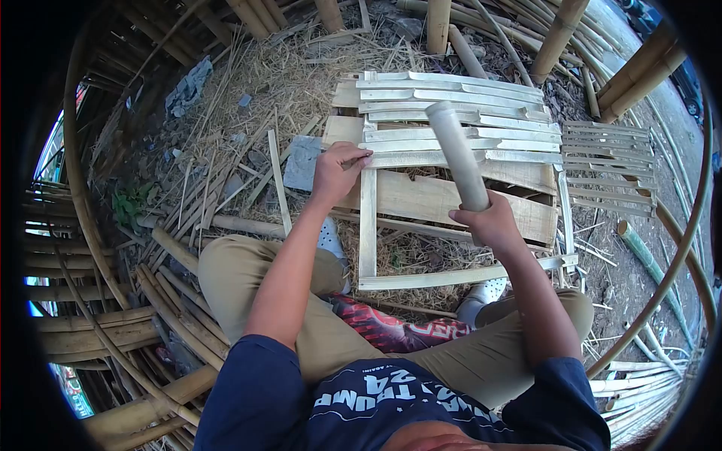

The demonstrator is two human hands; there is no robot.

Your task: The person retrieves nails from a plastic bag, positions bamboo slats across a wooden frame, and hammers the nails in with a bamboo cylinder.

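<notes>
My left hand is closed in a pinch at the left end of a bamboo slat. Whatever is between its fingertips is too small to make out. In my right hand is a thick, pale round stick, gripped by its lower end and tilted over the slats. The slats belong to a flat bamboo frame in front of me, with several strips laid crosswise between a left side rail and a right side rail. A front strip joins the rails near my shoes. Wide planks lie beneath the frame.
A smaller slatted bamboo panel lies to the right. Bamboo posts stand at the back. A grey block sits left of the frame amid straw and loose strips. Bamboo poles lie at my left, and a green pole at the right.
</notes>
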